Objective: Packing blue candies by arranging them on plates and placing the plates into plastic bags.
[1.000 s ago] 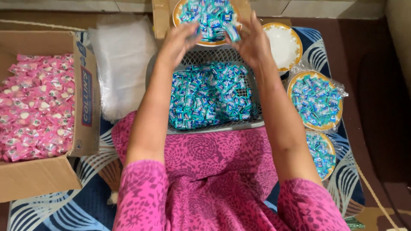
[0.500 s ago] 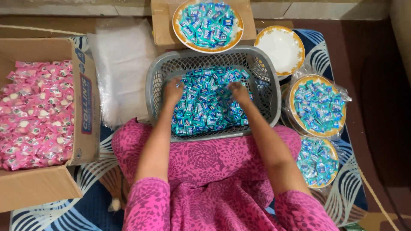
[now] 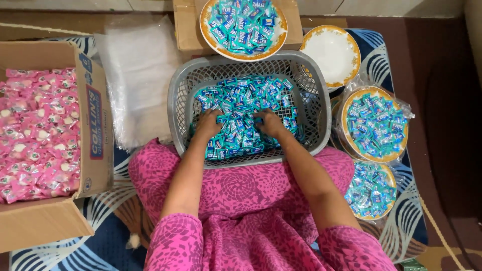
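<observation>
Teal wrapped candies (image 3: 241,113) fill the grey plastic basket (image 3: 178,95) sitting right against the person's lap. Both hands are dug into the pile: left hand (image 3: 210,124) and right hand (image 3: 270,123), fingers curled down among the wrappers, can't tell if they've actually grabbed any. A full plate of candies (image 3: 243,22) sits just past the basket, an empty white plate (image 3: 330,52) beside it, and a box of pink candies (image 3: 37,128) off to the left.

Small teal candy wrappers (image 3: 246,108) fill the grey basket (image 3: 176,95). At left, a brown cardboard box (image 3: 47,221) with a red-and-blue side label (image 3: 94,122) holds pink wrapped candies (image 3: 35,130). Clear plastic bags (image 3: 138,75) lie between them.
</observation>
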